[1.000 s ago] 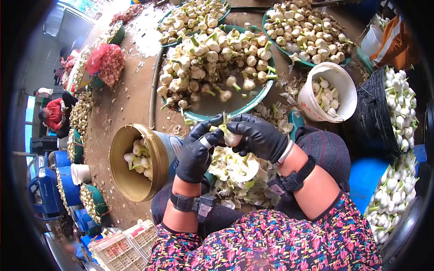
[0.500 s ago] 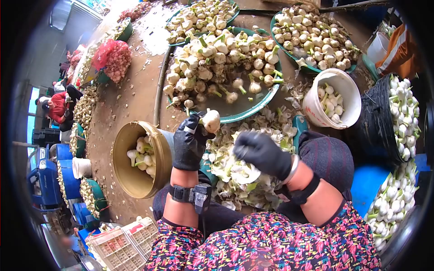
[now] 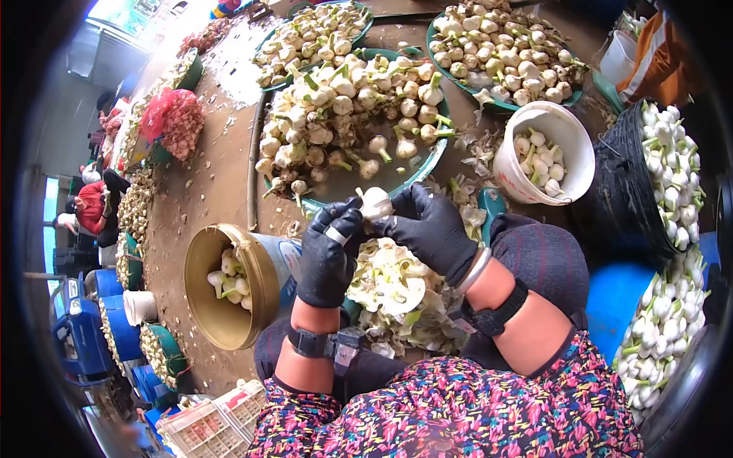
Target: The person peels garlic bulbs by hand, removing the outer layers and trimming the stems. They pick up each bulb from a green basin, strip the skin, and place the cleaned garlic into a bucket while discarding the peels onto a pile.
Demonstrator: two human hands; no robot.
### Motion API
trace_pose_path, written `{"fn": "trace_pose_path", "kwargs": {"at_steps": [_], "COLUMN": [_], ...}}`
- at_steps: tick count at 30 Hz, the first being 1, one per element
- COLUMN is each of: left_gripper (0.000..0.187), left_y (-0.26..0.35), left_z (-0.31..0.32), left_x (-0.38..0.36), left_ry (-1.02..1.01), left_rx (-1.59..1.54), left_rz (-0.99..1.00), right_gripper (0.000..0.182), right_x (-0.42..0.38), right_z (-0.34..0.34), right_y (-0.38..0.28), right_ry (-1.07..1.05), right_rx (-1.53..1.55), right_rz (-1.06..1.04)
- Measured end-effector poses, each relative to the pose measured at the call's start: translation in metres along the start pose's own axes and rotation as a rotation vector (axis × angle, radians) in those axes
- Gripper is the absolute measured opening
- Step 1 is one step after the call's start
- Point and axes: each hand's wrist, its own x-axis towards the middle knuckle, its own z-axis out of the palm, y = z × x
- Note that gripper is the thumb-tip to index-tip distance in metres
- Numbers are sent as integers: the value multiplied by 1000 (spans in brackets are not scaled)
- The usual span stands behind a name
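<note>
A pale garlic bulb [image 3: 375, 203] is held between my two black-gloved hands, over a heap of papery garlic peelings [image 3: 391, 278] in my lap. My left hand [image 3: 328, 252] grips the bulb from its left side. On the right, the closed fingers of my right hand [image 3: 431, 233] press against the bulb; their tips are partly hidden. Just beyond my hands, a green-rimmed basin [image 3: 437, 162] holds many untrimmed garlic bulbs with roots and stem stubs.
A yellowish bucket [image 3: 200, 286] with some cleaned bulbs lies tipped at my left. To the right stand a white bucket [image 3: 578, 126] with bulbs and a black tub [image 3: 615, 179] heaped with white bulbs. A red net sack [image 3: 179, 126] and another person [image 3: 93, 204] are farther left.
My right hand has moved from over the peelings up to the bulb, which now looks whiter and sits between both hands. The view has shifted slightly.
</note>
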Motion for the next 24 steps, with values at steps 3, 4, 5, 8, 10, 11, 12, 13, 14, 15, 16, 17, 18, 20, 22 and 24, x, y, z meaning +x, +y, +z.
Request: {"fn": "trace_pose_path", "kwargs": {"at_steps": [3,4,5,8,10,11,12,13,14,15,16,17,18,20,22,24], "left_gripper": [23,23,24,24,23,21,19,19,16,12,12,12,13,15,17,16], "left_y": [8,12,14,14,16,20,23,23,22,22,22,22,23,27,32,36], "left_z": [8,8,7,17,16,12,11,11,12,13,13,11,10,9,8,9], "left_x": [-7,-5,-4,-12,-8,-5,-4,-4,-3,-3,-2,0,2,5,8,8], "left_ry": [49,99,148,21,95,74,52,48,17,-12,-13,-37,-59,-50,-44,-42], "left_rx": [-315,-795,-1273,-695,-1183,-1142,-1100,-1102,-908,-715,-716,-575,-434,-374,-315,-177], "left_rz": [-171,-521,-873,-545,-743,-771,-798,-798,-715,-630,-630,-495,-360,-319,-277,-232], "right_gripper": [19,19,20,23,23,23,23,22,21,19,19,22,25,23,22,14], "right_x": [-3,-3,-3,-4,-5,-5,-7,-9,-10,-9,-9,-9,-9,-11,-10,-9], "right_z": [0,0,-2,-4,-5,-5,-3,-1,1,3,1,-1,-2,-1,1,2], "right_y": [-11,-13,-10,-11,-16,-18,-17,-15,-14,-16,-16,-17,-17,-15,-14,-11], "right_ry": [53,79,164,133,118,103,105,164,223,226,226,204,182,185,192,218], "right_rx": [-15,-14,-296,-367,-383,-398,-399,-462,-525,-533,-533,-569,-605,-604,-602,-604], "right_rz": [-4,-53,-167,-101,-70,-43,-42,-159,-277,-328,-327,-354,-380,-373,-364,-353]}}
